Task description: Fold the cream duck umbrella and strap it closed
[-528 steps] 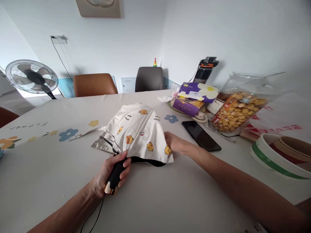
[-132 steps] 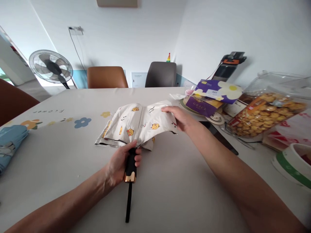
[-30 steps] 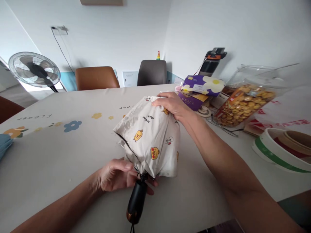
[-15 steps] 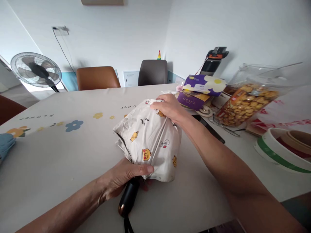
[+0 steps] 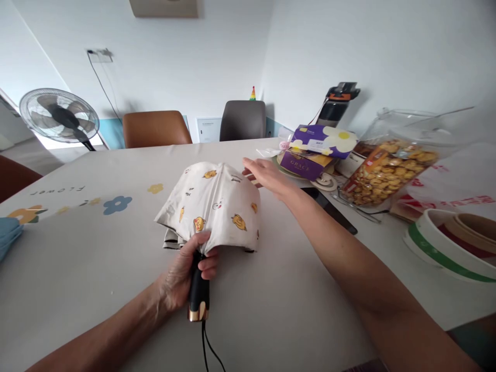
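Note:
A folding umbrella point(image 5: 217, 206) with a cream canopy and yellow duck prints is in front of me, its canopy loose and partly fanned out over the table. My left hand point(image 5: 194, 263) is wrapped round the top of its black handle, thumb against the cloth edge. The handle ends in a gold-coloured cap, from which a black wrist strap hangs. Just off the canopy's upper right side is my right hand point(image 5: 265, 174), fingers stretched out and holding nothing. The umbrella's ribs and shaft are hidden under the cloth.
To the right are a black phone-like slab point(image 5: 329, 209), purple boxes point(image 5: 302, 163), a jar of snacks point(image 5: 391, 170), a dark bottle point(image 5: 334, 106) and tape rolls point(image 5: 445, 243). Light blue cloth point(image 5: 8, 235) lies at the left. Chairs point(image 5: 157, 129) and a fan point(image 5: 60, 114) stand beyond the table.
My right hand has let go of the canopy and its fingers have straightened. The umbrella has turned more upright in view, its cloth spreading leftward, and my left hand has shifted onto the handle.

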{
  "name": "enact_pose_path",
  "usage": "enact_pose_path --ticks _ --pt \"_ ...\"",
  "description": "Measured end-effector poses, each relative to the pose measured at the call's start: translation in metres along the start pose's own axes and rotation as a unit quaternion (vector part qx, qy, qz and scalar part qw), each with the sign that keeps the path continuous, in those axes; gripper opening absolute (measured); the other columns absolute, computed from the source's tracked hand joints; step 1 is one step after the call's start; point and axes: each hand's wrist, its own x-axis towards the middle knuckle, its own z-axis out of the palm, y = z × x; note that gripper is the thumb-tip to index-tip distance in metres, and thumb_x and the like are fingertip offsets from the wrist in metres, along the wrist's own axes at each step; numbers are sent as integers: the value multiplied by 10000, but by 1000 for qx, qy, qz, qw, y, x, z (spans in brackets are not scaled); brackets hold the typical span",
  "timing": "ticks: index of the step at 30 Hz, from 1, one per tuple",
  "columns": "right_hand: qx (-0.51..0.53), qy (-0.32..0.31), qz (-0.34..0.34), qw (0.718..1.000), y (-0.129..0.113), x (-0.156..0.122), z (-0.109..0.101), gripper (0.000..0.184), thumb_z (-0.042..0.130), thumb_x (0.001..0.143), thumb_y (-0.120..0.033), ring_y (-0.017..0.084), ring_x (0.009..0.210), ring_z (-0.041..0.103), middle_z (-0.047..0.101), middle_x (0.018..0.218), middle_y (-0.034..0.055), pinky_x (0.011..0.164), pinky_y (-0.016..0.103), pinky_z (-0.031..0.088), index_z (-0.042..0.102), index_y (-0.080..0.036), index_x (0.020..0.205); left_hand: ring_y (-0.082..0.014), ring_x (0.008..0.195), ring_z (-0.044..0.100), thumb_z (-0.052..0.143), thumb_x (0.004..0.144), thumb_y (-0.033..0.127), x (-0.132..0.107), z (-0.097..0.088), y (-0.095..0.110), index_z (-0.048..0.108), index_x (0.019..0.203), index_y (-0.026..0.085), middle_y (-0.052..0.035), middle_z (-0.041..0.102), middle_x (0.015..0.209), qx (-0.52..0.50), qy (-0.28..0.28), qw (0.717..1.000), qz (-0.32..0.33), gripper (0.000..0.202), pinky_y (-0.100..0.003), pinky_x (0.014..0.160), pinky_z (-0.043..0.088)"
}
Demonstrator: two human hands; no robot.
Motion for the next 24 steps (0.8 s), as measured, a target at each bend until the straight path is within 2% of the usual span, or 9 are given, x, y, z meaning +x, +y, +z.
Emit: enact_pose_path --ticks 3,6,11,13,15,19,22,24 --pt "-28 -1 -4 1000 9 4 2 417 570 734 -607 180 715 563 613 752 66 611 291 441 561 -191 724 -3 380 280 573 789 242 4 -4 5 400 659 153 66 346 546 -47 6 999 -21 234 -117 327 275" --pt "-62 -18 9 998 15 6 3 375 649 688 -553 176 698 550 610 730 60 581 283 439 584 -183 670 -5 374 277 593 785 252 3 -4 4 415 668 151 64 355 547 -33 1 999 -22 236 -123 315 271" --pt "-102 -62 47 992 14 5 -8 317 775 573 -432 153 598 527 593 643 45 523 272 424 604 -165 571 -2 373 284 630 785 317 2 -3 4 412 676 154 67 355 548 -46 21 998 -25 294 -119 313 274" --pt "-36 -106 70 991 13 1 -14 268 791 567 -366 149 583 549 611 635 41 544 277 452 629 -156 605 -1 377 286 627 789 312 3 -3 5 411 681 155 67 353 553 -54 19 998 -24 289 -117 316 277" --pt "76 -133 90 984 12 -2 -18 217 781 588 -290 160 623 595 651 680 47 610 290 493 657 -150 698 0 383 289 630 787 308 4 -3 6 412 692 155 67 355 562 -53 11 998 -22 283 -117 322 282" --pt "253 -106 98 957 5 -4 -18 119 695 669 -203 172 692 632 675 725 51 701 307 518 633 -154 758 0 390 293 640 784 328 4 -2 5 415 720 160 69 352 572 -44 15 999 -21 288 -117 330 288" --pt "309 -72 68 946 -9 -6 -10 91 634 739 -250 185 755 637 662 726 50 752 314 511 601 -168 758 -3 399 303 631 792 362 3 0 5 432 763 165 65 366 590 -35 22 999 -21 282 -114 335 294" --pt "305 -70 38 949 -19 -9 -4 205 593 787 -382 207 811 635 658 743 60 756 328 509 597 -177 782 -5 400 304 633 789 381 3 0 4 442 786 169 65 369 593 -32 23 999 -23 286 -114 337 296"
